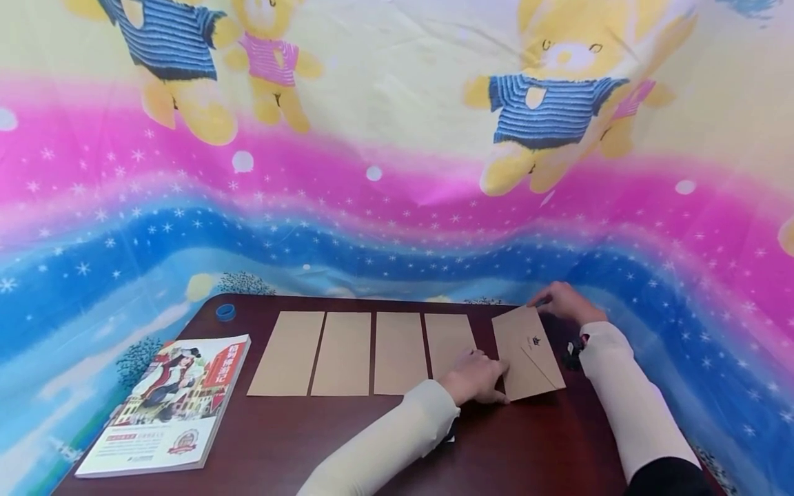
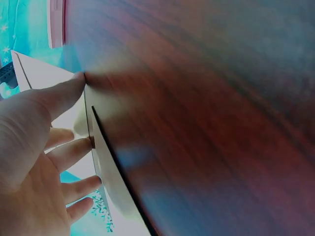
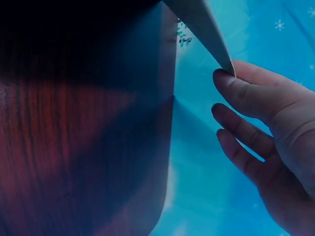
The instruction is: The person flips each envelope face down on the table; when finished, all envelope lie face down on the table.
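Observation:
A brown paper envelope (image 1: 527, 358) with a small black crown print and a slanting flap line stands at a skew at the right of the table, its upper end raised. My right hand (image 1: 567, 303) pinches its top corner between thumb and forefinger; in the right wrist view that corner (image 3: 204, 29) sits over the table's edge. Along its lower left side lies my left hand (image 1: 474, 377), thumb at the bottom corner and fingertips at the edge. The left wrist view has the fingers (image 2: 74, 155) stretched out and spread. Beneath the left hand is part of a plain brown paper piece (image 1: 446, 334).
Several plain brown pieces, including one at the left end (image 1: 287, 355), form a row on the dark wooden table (image 1: 273, 441). A book (image 1: 174, 399) lies at the left, with a blue ring (image 1: 226, 313) behind it. A patterned cloth (image 1: 384, 227) hangs behind the table.

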The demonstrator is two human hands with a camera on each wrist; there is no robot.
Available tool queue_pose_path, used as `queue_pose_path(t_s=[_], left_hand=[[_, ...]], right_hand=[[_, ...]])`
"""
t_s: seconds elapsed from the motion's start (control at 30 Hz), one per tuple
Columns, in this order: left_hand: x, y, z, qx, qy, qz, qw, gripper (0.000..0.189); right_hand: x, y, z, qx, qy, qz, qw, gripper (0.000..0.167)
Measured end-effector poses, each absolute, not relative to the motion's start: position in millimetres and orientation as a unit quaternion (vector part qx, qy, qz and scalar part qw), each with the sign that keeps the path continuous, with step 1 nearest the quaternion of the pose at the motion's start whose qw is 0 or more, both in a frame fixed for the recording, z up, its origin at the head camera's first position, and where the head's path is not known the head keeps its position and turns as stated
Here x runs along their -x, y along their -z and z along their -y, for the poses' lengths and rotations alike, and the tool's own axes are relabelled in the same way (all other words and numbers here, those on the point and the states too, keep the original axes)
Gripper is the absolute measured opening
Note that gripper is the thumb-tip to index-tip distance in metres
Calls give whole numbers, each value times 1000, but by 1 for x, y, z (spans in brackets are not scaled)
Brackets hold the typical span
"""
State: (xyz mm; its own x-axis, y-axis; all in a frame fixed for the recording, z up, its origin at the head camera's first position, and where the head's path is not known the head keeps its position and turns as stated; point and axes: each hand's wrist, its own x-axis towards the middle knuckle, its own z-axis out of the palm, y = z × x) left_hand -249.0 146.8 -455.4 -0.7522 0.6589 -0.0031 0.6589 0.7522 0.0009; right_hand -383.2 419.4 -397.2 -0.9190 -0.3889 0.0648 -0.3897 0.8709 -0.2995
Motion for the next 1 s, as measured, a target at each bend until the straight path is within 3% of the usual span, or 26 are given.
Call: queue_pose_path(t_s=[0.43,0.6,1.0], left_hand=[[237,453,-148,-326,-9,-945,19,100],[234,456,-150,-319,-6,-947,29,106],[235,457,-147,-320,5,-947,30,99]], right_hand=[[384,370,-391,-186,-169,967,-34,20],[383,368,-382,-202,-197,958,-57,27],[386,368,-359,-211,-272,932,-111,36]])
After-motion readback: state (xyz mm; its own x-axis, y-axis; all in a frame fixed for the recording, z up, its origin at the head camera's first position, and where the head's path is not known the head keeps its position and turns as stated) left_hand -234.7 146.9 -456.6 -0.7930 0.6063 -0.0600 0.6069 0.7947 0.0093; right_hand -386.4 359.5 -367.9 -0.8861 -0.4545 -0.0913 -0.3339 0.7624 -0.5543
